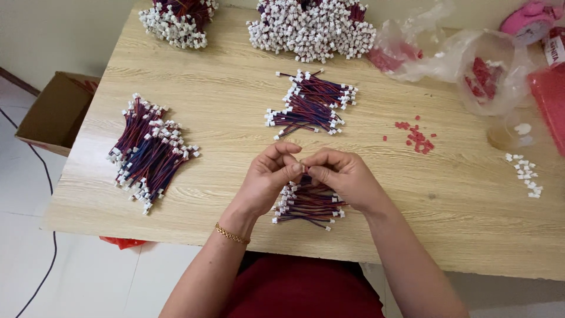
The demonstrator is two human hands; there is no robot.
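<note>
Two crumpled clear plastic bags [471, 65] holding red pieces are lying at the tabletop's [223, 100] far right. An open brown cardboard box [56, 112] is sitting on the floor, left of the tabletop.

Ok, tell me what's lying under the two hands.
A small pile of red-and-blue wire leads with white connectors lies on the wooden table, under the left hand and right hand. The hands cover the pile's upper part.

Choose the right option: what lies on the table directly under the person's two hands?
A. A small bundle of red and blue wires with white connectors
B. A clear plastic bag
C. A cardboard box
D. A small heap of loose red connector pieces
A: a small bundle of red and blue wires with white connectors lies on the wooden table just beneath the left hand and right hand.
</note>
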